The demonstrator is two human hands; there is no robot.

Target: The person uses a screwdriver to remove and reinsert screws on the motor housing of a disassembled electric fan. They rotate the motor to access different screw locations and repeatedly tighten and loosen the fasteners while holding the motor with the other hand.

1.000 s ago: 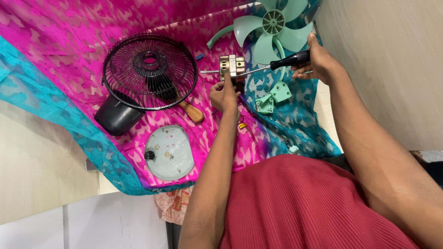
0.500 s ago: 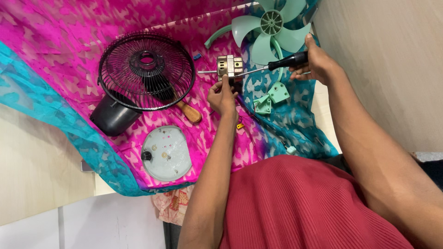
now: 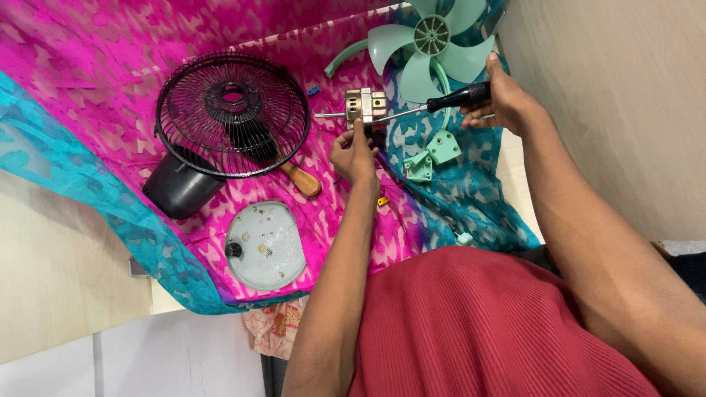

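My left hand grips a small metal fan motor with a shaft sticking out to the left, held just above the pink cloth. My right hand is closed around the black handle of a screwdriver. Its thin shaft reaches left and the tip meets the motor's side. A pale green fan blade lies just behind the motor.
A black wire fan grille lies on the cloth over a wooden-handled tool and beside a black housing. A round pale base plate sits nearer me. Small green brackets rest on the teal part of the cloth.
Both hands stay on the motor and screwdriver in nearly the same pose; the view has shifted only slightly.
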